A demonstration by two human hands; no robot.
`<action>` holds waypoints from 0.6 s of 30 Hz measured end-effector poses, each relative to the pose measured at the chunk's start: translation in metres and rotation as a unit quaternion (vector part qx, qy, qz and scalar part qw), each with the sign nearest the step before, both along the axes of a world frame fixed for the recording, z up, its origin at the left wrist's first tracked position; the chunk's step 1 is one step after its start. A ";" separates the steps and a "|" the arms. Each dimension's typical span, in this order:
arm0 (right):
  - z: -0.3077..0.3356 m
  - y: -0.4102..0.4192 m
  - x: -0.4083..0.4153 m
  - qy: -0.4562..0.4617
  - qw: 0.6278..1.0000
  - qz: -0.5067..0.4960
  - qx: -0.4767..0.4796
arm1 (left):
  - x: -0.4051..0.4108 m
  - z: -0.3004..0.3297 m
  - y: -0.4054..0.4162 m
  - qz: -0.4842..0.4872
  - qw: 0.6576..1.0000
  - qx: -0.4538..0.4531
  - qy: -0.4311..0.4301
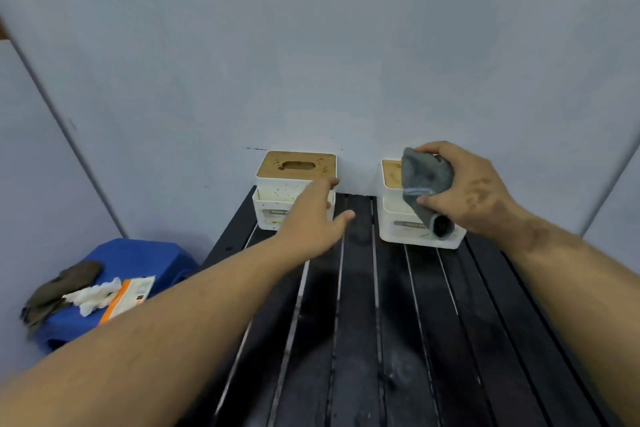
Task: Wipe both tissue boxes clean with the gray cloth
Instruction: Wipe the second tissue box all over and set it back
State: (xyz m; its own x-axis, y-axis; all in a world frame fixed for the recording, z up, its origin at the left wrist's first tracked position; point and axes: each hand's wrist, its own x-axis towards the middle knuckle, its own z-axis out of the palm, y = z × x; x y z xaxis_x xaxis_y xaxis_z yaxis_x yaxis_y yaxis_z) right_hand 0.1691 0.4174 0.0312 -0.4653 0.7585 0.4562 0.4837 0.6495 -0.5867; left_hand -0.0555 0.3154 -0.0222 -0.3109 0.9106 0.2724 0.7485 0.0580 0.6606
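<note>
Right hand [471, 191] grips bunched gray cloth [426, 184] above right tissue box [401, 218] at table's [381, 322] far edge. Left hand [311, 222], fingers straight and spread, reaches in front of left tissue box [291, 180], far-left corner; contact unclear. Both boxes speckled, wooden lids.

White boxes, tan lids, gray cloth

Two white tissue boxes [277, 199] [398, 218] are wearing speckled tan lids; the gray cloth [427, 180] is showing pale-blue edging; the black slatted counter [398, 322] is gleaming; lower left, a blue stool [138, 256].
</note>
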 end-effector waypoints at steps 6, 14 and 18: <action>-0.012 -0.011 -0.095 0.000 0.999 0.038 -0.006 | -0.095 0.009 -0.019 0.100 0.994 -0.020 0.035; -0.077 -0.006 -0.156 0.042 0.993 0.045 -0.098 | -0.138 -0.017 -0.007 0.043 0.994 -0.038 -0.090; -0.083 -0.013 -0.159 0.094 0.991 0.033 -0.092 | -0.135 -0.023 -0.011 0.051 0.994 -0.003 -0.099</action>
State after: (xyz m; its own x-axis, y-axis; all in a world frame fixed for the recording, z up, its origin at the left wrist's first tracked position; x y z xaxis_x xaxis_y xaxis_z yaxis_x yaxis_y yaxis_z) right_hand 0.0099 0.4047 -0.0522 -0.4364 0.8081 0.3957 0.3148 0.5491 -0.7742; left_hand -0.1908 0.3041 -0.0450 -0.4491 0.8727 0.1914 0.5932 0.1311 0.7943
